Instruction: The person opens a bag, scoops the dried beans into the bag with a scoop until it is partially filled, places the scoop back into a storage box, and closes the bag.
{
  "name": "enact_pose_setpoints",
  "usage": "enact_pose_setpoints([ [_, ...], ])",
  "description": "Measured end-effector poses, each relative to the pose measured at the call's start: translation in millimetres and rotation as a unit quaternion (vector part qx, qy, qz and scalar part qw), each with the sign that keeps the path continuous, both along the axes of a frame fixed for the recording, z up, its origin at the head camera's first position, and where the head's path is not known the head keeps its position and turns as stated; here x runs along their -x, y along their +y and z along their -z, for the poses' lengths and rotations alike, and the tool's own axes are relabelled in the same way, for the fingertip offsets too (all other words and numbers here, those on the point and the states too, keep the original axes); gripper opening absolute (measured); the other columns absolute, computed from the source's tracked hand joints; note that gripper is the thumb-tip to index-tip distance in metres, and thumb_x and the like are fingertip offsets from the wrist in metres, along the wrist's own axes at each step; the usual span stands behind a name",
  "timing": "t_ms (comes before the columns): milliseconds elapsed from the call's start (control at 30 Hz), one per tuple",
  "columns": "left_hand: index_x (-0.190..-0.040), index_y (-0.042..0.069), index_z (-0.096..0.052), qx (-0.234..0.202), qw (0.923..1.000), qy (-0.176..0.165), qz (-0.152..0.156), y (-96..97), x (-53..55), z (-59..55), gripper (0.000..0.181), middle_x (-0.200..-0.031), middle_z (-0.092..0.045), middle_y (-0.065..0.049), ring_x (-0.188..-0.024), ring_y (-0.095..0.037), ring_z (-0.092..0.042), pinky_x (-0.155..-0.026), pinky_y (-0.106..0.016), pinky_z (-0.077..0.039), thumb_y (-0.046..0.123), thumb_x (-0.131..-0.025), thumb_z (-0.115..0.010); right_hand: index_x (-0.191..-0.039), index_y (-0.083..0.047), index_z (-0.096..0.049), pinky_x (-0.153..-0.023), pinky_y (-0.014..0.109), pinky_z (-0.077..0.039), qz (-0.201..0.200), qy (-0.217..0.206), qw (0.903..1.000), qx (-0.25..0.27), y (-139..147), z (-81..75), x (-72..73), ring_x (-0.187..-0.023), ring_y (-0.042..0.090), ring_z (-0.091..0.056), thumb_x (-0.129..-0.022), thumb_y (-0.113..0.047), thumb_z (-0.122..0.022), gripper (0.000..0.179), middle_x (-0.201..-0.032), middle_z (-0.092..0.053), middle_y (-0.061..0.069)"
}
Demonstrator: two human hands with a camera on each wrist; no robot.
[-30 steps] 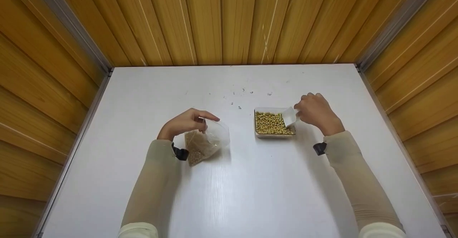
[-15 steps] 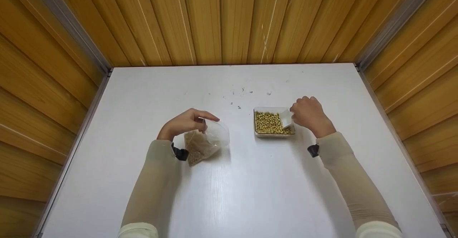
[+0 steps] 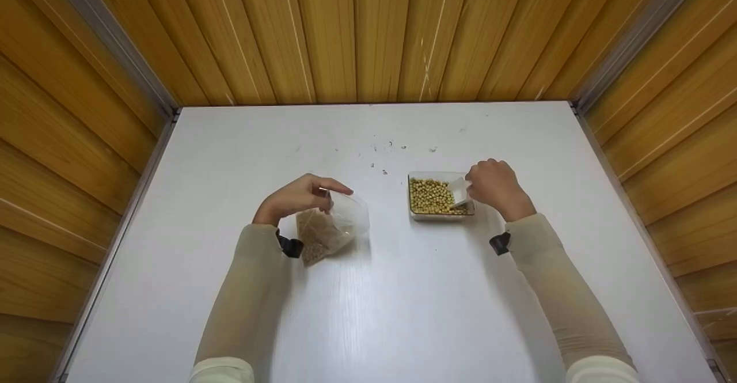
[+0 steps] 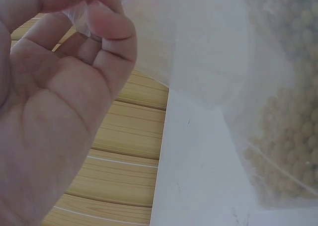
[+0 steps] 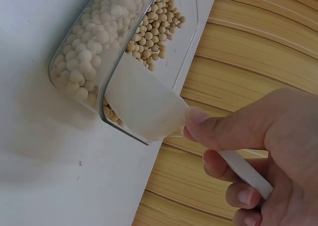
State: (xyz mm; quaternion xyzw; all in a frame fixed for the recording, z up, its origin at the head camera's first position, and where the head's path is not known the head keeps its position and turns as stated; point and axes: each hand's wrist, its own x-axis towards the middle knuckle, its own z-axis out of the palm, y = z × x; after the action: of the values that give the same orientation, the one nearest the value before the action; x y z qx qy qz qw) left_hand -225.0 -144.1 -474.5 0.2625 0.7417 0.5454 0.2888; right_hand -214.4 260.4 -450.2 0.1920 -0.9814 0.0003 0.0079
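My left hand (image 3: 296,197) pinches the upper edge of a clear plastic bag (image 3: 321,238), whose mouth spreads toward the right. In the left wrist view, pale round beans (image 4: 293,131) fill the lower part of the bag (image 4: 208,52). Across the table, my right hand (image 3: 496,184) grips a white scoop (image 3: 459,192) by its handle, thumb near the bowl. The scoop's bowl (image 5: 144,102) dips into soybeans (image 3: 429,196) at the right end of a clear rectangular container (image 3: 442,218). Its leading edge is hidden among the beans.
A white table (image 3: 368,314) carries everything. Small dark marks or crumbs (image 3: 384,171) lie behind the bag and container. Wood-patterned panels (image 3: 380,37) enclose the table at the back and both sides.
My right hand has moved left and slightly nearer with the scoop, pushing its bowl further along into the beans. The left hand and bag stay almost still.
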Motion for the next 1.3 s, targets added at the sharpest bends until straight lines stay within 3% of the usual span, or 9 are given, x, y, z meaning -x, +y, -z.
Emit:
enact_pose_setpoints([
  [133,-0.127,0.000,-0.061,0.001,1.0000,0.003,0.000,0.0,-1.7,-2.4,0.044,-0.127,-0.061,-0.015,-0.071,-0.019,-0.055,-0.078,-0.035,-0.050,-0.003,-0.084,-0.053,-0.101,0.001,-0.074,-0.070,0.050,-0.052,0.009,-0.043,0.9982,0.040,7.0,1.5,3.2,-0.082,0.038,-0.067,-0.082,-0.003,-0.063,0.023,-0.101,-0.071,0.022],
  [200,-0.127,0.000,-0.061,0.002,1.0000,0.003,-0.001,-0.2,-2.6,-3.3,0.044,-0.121,-0.063,-0.018,-0.071,-0.019,-0.055,-0.077,-0.033,-0.049,-0.002,-0.084,-0.053,-0.104,0.002,-0.073,-0.074,0.052,-0.052,0.015,-0.068,0.9962,0.052,10.1,2.4,5.1,-0.090,0.041,-0.067,-0.084,-0.005,-0.063,0.024,-0.105,-0.070,0.023],
  [400,-0.127,0.004,-0.063,0.009,0.9999,0.005,-0.003,-0.1,-2.9,-4.2,0.044,-0.124,-0.063,-0.015,-0.073,-0.014,-0.059,-0.078,-0.032,-0.049,-0.002,-0.085,-0.052,-0.116,0.003,-0.067,-0.092,0.057,-0.046,0.057,-0.138,0.9845,0.092,15.0,4.6,9.6,-0.111,0.045,-0.059,-0.087,-0.008,-0.063,0.031,-0.118,-0.066,0.022],
  [500,-0.127,0.005,-0.063,0.014,0.9999,0.008,-0.002,0.4,-2.2,-3.2,0.044,-0.123,-0.063,-0.016,-0.073,-0.016,-0.059,-0.077,-0.031,-0.049,-0.003,-0.085,-0.052,-0.119,0.003,-0.065,-0.096,0.057,-0.043,0.075,-0.162,0.9777,0.111,17.4,6.9,10.8,-0.116,0.045,-0.056,-0.087,-0.009,-0.064,0.034,-0.122,-0.063,0.022],
  [767,-0.126,0.005,-0.063,0.017,0.9998,0.011,-0.002,2.6,-0.4,-1.7,0.042,-0.097,-0.065,-0.026,-0.073,-0.026,-0.060,-0.079,-0.041,-0.050,-0.002,-0.086,-0.054,-0.124,0.000,-0.063,-0.100,0.059,-0.039,0.104,-0.200,0.9619,0.154,26.5,13.7,11.5,-0.122,0.046,-0.050,-0.089,-0.015,-0.063,0.038,-0.129,-0.059,0.022],
  [1033,-0.127,0.004,-0.062,0.015,0.9998,0.012,0.002,2.5,-0.4,-1.3,0.042,-0.109,-0.063,-0.027,-0.072,-0.018,-0.059,-0.081,-0.043,-0.050,-0.002,-0.087,-0.053,-0.124,0.000,-0.063,-0.100,0.058,-0.041,0.105,-0.210,0.9564,0.174,29.9,20.0,12.9,-0.121,0.044,-0.052,-0.089,-0.016,-0.061,0.038,-0.127,-0.060,0.021],
  [1300,-0.127,0.007,-0.063,0.024,0.9995,0.022,0.002,2.2,-1.1,-2.6,0.043,-0.132,-0.060,-0.008,-0.075,-0.012,-0.062,-0.079,-0.033,-0.051,0.000,-0.086,-0.053,-0.124,-0.001,-0.063,-0.101,0.058,-0.039,0.109,-0.209,0.9544,0.183,31.4,24.8,13.4,-0.124,0.044,-0.050,-0.089,-0.018,-0.061,0.039,-0.128,-0.060,0.020],
])
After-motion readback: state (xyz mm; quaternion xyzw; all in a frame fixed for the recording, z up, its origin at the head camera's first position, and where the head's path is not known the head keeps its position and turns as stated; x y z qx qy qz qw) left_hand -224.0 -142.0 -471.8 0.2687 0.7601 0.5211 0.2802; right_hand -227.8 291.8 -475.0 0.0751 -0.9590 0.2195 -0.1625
